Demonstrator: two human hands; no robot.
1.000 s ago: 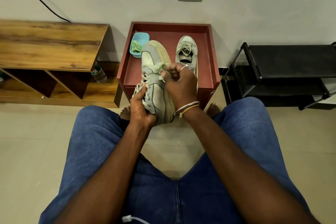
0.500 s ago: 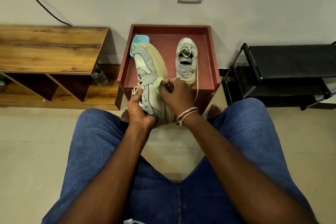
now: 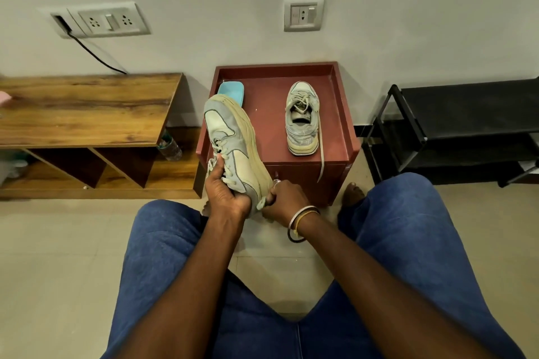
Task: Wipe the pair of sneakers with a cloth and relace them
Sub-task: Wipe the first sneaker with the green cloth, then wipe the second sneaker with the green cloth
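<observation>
**Two hands on one sneaker, cloth at the heel**

Two hands work just beyond the knees. The left hand (image 3: 224, 188) is wrapped around the held sneaker (image 3: 233, 143) at its laced midfoot, fingers curled over the laces. The shoe stands toe-up and tilted, with its sole turned to the right. The right hand (image 3: 287, 198) is closed in a fist on a pale green cloth (image 3: 261, 203). Only a small corner of it shows, pressed against the heel end of the shoe.

The shoe looks light, with a soft upper that would dent under a squeeze and a thick, firmer sole. The midfoot hold seems sound, since it leaves toe, side panel and heel free for wiping. The cloth is limp, so it probably needs bunching in the fist to press properly.

Farther off, the second sneaker (image 3: 302, 119) sits on its sole on the red cabinet (image 3: 348, 125), toe toward the wall. Its loose lace (image 3: 322, 160) trails over the front edge and hangs down. That lace could snag, so the heel collar or the sole is probably the better place to lift it. A blue container (image 3: 232, 90) shows behind the held sneaker's toe, partly hidden.
</observation>
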